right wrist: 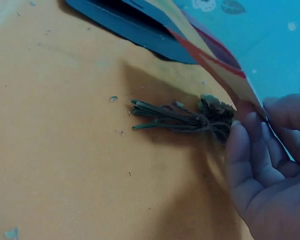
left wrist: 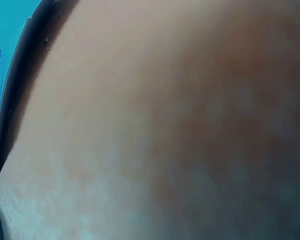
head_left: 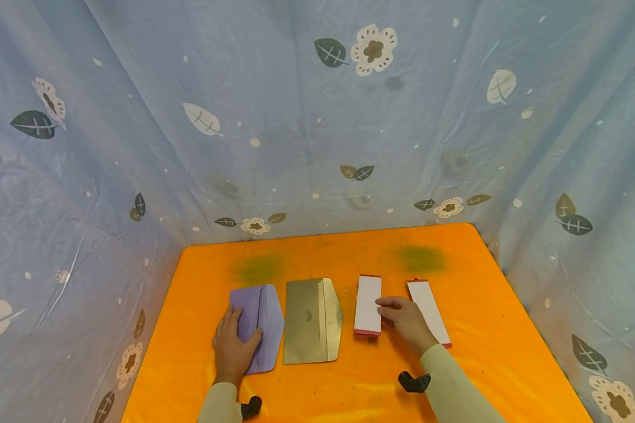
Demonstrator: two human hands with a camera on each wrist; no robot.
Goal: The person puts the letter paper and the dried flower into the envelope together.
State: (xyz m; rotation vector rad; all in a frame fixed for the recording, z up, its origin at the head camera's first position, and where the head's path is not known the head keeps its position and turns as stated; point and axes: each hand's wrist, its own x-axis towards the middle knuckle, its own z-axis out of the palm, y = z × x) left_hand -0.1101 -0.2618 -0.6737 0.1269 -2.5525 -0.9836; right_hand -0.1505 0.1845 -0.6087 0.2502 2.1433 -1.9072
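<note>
Only the right wrist view shows a dried sprig (right wrist: 182, 120) beneath the card (right wrist: 215, 55) the right hand (right wrist: 267, 165) pinches.

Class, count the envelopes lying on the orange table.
2: a purple envelope under the left hand, and a gold envelope just right of it. None appear hidden.

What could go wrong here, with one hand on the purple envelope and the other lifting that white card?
The right hand lifts the white card by its edge; the right wrist view shows a small dried sprig beneath, which could be knocked aside or crushed. The left hand rests flat on the purple envelope, whose open flap might crease.
</note>
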